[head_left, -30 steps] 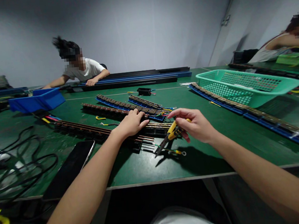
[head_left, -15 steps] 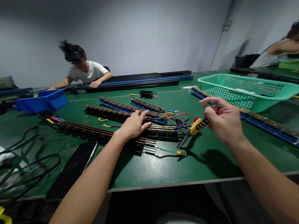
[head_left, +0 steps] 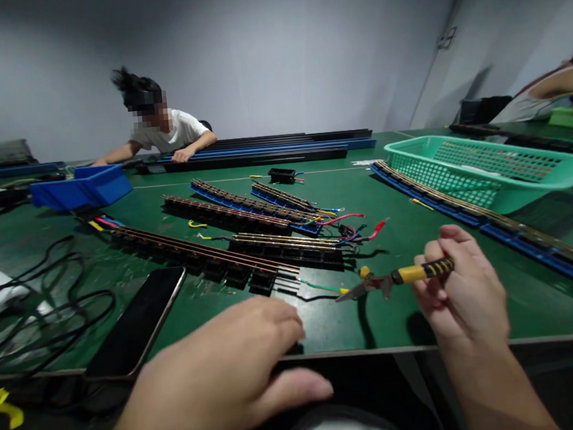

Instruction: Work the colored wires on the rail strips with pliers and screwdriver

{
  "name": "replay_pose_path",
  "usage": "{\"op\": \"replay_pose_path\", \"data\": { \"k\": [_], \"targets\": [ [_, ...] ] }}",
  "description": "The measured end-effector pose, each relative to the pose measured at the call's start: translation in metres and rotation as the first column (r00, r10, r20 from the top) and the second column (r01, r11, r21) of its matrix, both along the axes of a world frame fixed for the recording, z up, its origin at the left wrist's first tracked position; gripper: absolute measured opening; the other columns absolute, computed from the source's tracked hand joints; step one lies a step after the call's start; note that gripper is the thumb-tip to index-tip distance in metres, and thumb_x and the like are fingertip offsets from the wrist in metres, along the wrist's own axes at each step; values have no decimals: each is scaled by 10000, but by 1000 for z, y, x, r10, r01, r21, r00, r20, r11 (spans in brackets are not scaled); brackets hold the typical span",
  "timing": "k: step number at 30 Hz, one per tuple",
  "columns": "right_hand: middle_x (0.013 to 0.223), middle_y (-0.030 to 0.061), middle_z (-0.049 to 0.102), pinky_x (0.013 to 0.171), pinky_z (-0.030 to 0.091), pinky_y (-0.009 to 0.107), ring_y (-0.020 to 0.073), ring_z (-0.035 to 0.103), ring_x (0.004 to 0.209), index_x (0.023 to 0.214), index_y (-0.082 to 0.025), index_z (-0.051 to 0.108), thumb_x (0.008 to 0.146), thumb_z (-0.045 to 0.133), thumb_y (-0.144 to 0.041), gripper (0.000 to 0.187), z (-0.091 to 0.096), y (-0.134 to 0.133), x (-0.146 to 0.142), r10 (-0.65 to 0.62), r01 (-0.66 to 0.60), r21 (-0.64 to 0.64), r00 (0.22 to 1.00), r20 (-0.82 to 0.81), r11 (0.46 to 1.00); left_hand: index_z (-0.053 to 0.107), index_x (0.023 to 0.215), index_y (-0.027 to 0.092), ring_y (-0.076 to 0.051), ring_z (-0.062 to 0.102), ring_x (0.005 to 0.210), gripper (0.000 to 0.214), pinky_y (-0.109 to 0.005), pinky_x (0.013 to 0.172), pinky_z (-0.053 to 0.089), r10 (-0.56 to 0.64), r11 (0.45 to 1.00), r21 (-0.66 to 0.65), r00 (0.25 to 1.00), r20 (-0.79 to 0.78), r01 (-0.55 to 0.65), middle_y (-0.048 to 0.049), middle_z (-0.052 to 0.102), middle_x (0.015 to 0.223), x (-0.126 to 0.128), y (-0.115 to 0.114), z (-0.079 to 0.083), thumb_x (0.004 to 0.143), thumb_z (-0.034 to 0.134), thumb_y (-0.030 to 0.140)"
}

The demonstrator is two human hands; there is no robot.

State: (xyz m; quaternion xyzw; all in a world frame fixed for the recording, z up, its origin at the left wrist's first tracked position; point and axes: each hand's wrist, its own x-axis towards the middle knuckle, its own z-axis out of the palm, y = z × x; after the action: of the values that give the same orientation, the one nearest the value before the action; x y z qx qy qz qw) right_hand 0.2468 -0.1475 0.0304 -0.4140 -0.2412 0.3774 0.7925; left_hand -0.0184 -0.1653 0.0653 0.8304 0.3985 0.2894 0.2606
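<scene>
Near the table's front edge is my left hand [head_left: 229,367], its thumb spread away from the bent fingers and nothing visible in it. My right hand [head_left: 468,286] is wrapped around one yellow-and-black handle of a pair of pliers [head_left: 416,272], whose dark pointed jaws aim left. By the jaw tip, a green wire [head_left: 317,284] with a yellow sleeve runs from a curved black strip with copper-coloured rods [head_left: 193,246]. Behind it lie a shorter black strip with brass rods [head_left: 289,243], another dark strip [head_left: 226,210] and blue-based strips [head_left: 235,196].
A phone [head_left: 138,321] and black cables [head_left: 68,307] lie at left. A blue bin [head_left: 83,189] stands at back left, a green basket [head_left: 504,176] at right beside a long blue-based strip [head_left: 519,235]. One person [head_left: 173,131] leans over the far side; another is far right.
My left hand has come off the strips and moved back towards me to the table's front edge. My right hand has lowered and turned, so the pliers lie closer to level.
</scene>
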Motion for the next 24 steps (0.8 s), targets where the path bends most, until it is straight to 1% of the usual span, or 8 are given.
{"op": "replay_pose_path", "data": {
  "k": [4, 8, 10, 13, 16, 19, 21, 24],
  "targets": [
    [475, -152, 411, 210, 245, 111, 44, 299, 270, 926, -255, 484, 729, 746, -307, 332, -10, -5, -36, 112, -116, -37, 988, -103, 993, 579, 1377, 383, -303, 630, 1192, 612, -377, 973, 526, -85, 994, -71, 996, 7, 85, -57, 661, 1325, 7, -44, -47, 796, 758, 458],
    [491, -166, 426, 201, 232, 113, 28, 265, 225, 964, -265, 465, 762, 724, -381, 349, -22, -8, -62, 236, -252, -79, 956, -175, 964, 197, 1594, 265, -328, 361, 1453, 819, -468, 1129, 401, 226, 968, 30, 921, 317, -249, -132, 363, 1588, 46, -49, -100, 913, 625, 418],
    [489, -172, 419, 204, 232, 110, 24, 263, 217, 968, -267, 453, 758, 735, -402, 376, -26, -12, -68, 290, -316, -102, 934, -208, 943, 257, 1569, 290, -292, 344, 1465, 686, -441, 1164, 351, 290, 948, 0, 860, 419, -319, -105, 361, 1593, 64, -45, -112, 963, 561, 393],
    [495, -173, 413, 203, 228, 106, 25, 262, 221, 979, -277, 441, 747, 755, -412, 412, -27, -20, -72, 327, -364, -122, 912, -249, 923, 493, 1426, 238, -282, 500, 1345, 508, -398, 1085, 428, 269, 960, -89, 783, 561, -266, -130, 531, 1458, 78, -39, -117, 992, 467, 502],
    [505, -166, 417, 202, 214, 103, 23, 240, 228, 981, -287, 444, 755, 756, -428, 410, -27, -30, -74, 341, -384, -132, 903, -263, 914, 706, 1074, 216, -251, 681, 914, 494, -343, 836, 529, 360, 932, -219, 661, 659, -290, -109, 726, 981, 81, -39, -116, 946, 467, 629],
    [505, -148, 415, 221, 225, 102, 21, 231, 243, 983, -287, 489, 839, 687, -461, 300, -30, -39, -76, 363, -382, -100, 917, -167, 919, 616, 617, 204, -139, 489, 492, 591, -269, 527, 429, 433, 901, -322, 547, 717, -290, -15, 532, 545, 82, -42, -113, 879, 503, 721],
    [484, -123, 425, 250, 288, 117, 40, 307, 261, 994, -282, 566, 906, 616, -460, 205, -33, -44, -73, 417, -412, -72, 906, 73, 908, 499, 532, 200, -112, 401, 433, 664, -240, 437, 321, 540, 840, -474, 483, 689, -263, 15, 425, 463, 80, -43, -108, 834, 485, 792],
    [591, -20, 640, 480, 562, 208, 144, 659, 507, 1001, -266, 701, 912, 621, -360, 153, -34, -50, -63, 406, -511, -27, 647, 645, 859, 444, 510, 205, -90, 347, 383, 686, -227, 417, 300, 545, 796, -594, 567, 617, -119, 42, 355, 410, 69, -42, -94, 805, 488, 823]
  ]
}}
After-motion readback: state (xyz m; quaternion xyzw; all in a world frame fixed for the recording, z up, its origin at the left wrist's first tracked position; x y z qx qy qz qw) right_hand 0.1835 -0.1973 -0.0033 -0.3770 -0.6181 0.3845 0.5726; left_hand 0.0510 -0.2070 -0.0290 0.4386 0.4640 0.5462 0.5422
